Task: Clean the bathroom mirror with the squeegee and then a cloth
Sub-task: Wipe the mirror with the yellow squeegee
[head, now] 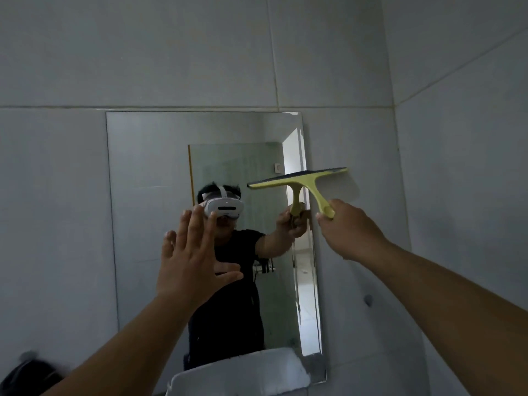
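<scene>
A rectangular frameless mirror (148, 224) hangs on the grey tiled wall ahead. My right hand (348, 227) grips the handle of a yellow-green squeegee (303, 181). Its blade is level and held at the mirror's right edge, about mid-height, partly past the edge over the wall. Whether the blade touches the glass I cannot tell. My left hand (191, 250) is raised in front of the mirror's middle with fingers spread and nothing in it. No cloth is in view.
A white basin or container (243, 372) sits below the mirror at the bottom edge. A dark object (28, 375) lies at bottom left. A wall corner runs down on the right. The mirror reflects a person and a doorway.
</scene>
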